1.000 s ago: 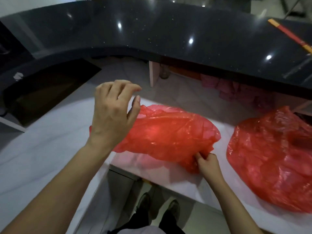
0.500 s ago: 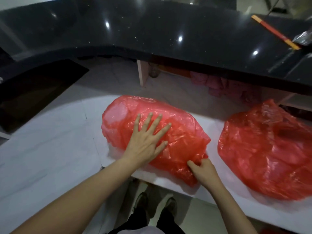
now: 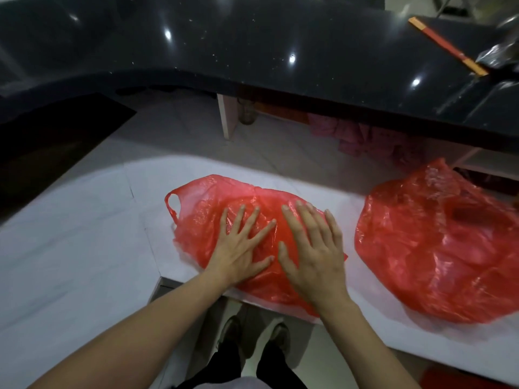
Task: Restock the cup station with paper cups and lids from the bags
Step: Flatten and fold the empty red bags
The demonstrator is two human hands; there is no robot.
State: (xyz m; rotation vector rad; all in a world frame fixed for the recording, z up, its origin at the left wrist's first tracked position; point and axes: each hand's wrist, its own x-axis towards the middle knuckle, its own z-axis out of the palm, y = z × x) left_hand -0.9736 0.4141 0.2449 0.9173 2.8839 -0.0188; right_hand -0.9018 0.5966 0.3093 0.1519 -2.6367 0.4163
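A red plastic bag [image 3: 207,209] lies flattened on the white counter [image 3: 84,234] in front of me, its handle loop at the left end. My left hand [image 3: 238,248] presses flat on the bag with fingers spread. My right hand [image 3: 314,248] lies flat beside it on the same bag, fingers straight. A second, fuller red bag [image 3: 438,248] sits on the counter to the right, apart from both hands. What either bag contains is hidden; no cups or lids show.
A raised black stone countertop [image 3: 252,46] curves across the back, with an orange-and-red stick [image 3: 446,46] and crinkled clear plastic [image 3: 502,54] at its right end. Pink cloth [image 3: 351,136] lies in the shelf under it. The counter's front edge has a notch where my feet [image 3: 252,338] stand.
My left hand came down from the air onto the bag and flattened it. My right hand let go of the bag's lower corner and now lies flat on top. The bag looks deflated.
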